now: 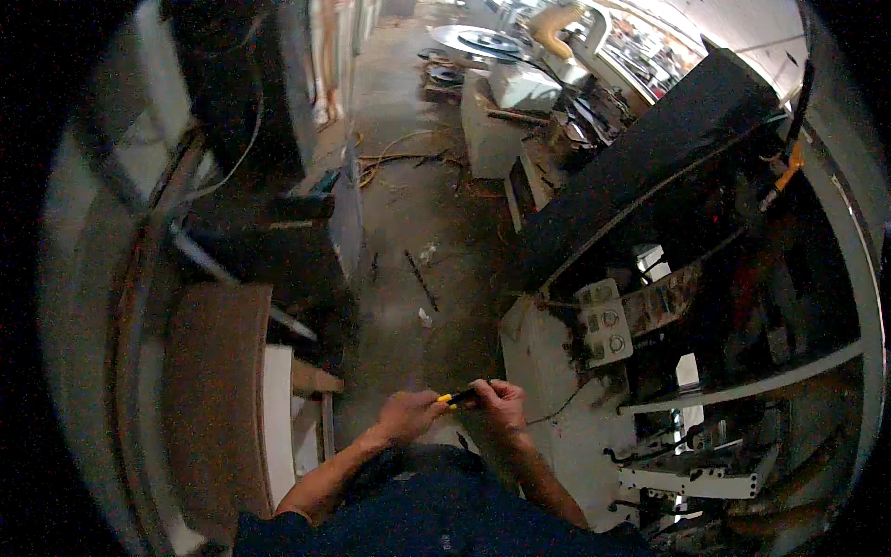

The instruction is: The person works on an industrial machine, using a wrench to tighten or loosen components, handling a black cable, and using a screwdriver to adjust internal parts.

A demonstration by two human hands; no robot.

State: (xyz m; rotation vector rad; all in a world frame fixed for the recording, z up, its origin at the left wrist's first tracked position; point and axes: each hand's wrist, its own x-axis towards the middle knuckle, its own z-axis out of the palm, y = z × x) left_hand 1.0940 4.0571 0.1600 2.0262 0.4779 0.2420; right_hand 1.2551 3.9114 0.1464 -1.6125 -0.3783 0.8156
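probably a slim black-and-yellow tool (458, 399) in both hands (408, 416) (502, 405)

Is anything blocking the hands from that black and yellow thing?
No, nothing visible is in the way. The left hand grips the slim black-and-yellow object near its yellow part, and the right hand holds its black end.

The slim tool (460, 397) looks plastic, the shirt (432, 492) matt cloth.
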